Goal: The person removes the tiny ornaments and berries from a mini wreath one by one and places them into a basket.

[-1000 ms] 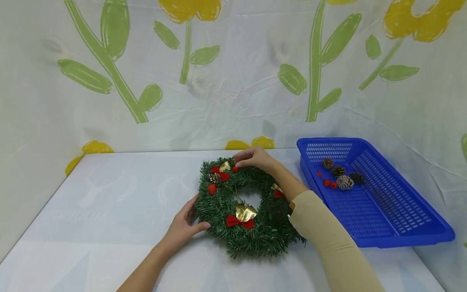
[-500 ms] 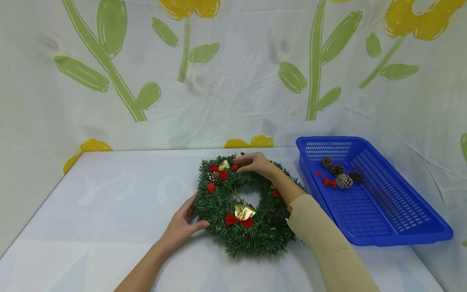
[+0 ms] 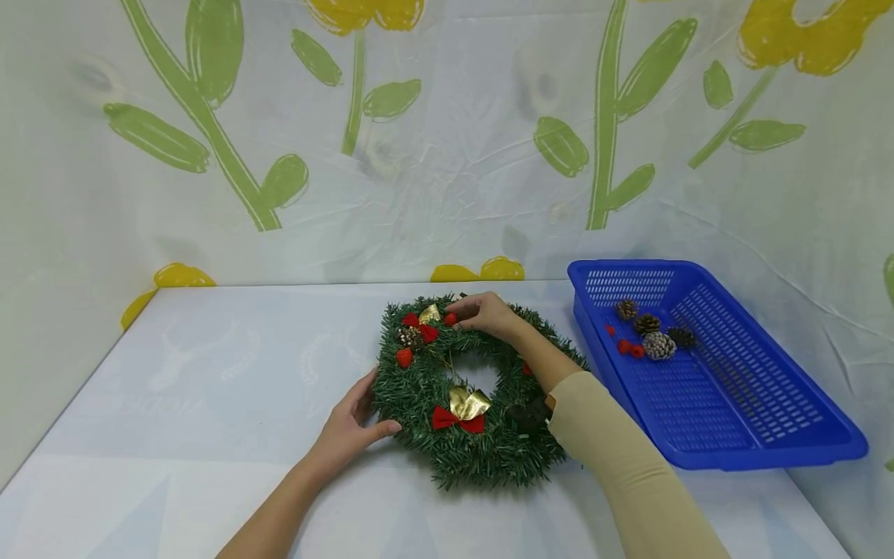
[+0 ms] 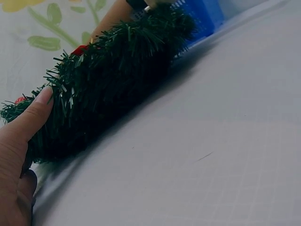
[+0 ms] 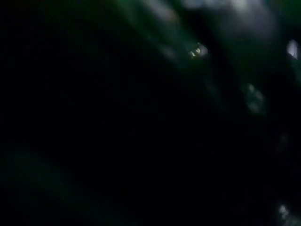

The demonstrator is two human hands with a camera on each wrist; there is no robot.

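A green wreath (image 3: 419,404) lies on the table in the head view, trimmed with red bows (image 3: 458,421), gold leaves (image 3: 469,404), a small pinecone (image 3: 410,336) and a red strawberry-like berry (image 3: 404,358). My left hand (image 3: 351,423) grips its left outer edge, thumb over the top; the left wrist view shows the thumb (image 4: 37,110) on the needles. At the back of the ring, my right hand (image 3: 487,317) pinches a small red berry (image 3: 450,319) between thumb and fingers, close over the needles. Dark, blurred greenery fills the right wrist view.
To the right stands a blue perforated basket (image 3: 719,423) with several pinecones (image 3: 659,346) and red berries (image 3: 625,347) in it. Behind the white table (image 3: 230,404) hangs a flower-printed cloth (image 3: 447,186). A dark device (image 3: 529,415) at the right wrist overlaps the wreath.
My right hand has lowered slightly, and its fingertips have come in around the red berry. The left hand keeps its place on the wreath, which has hardly moved.
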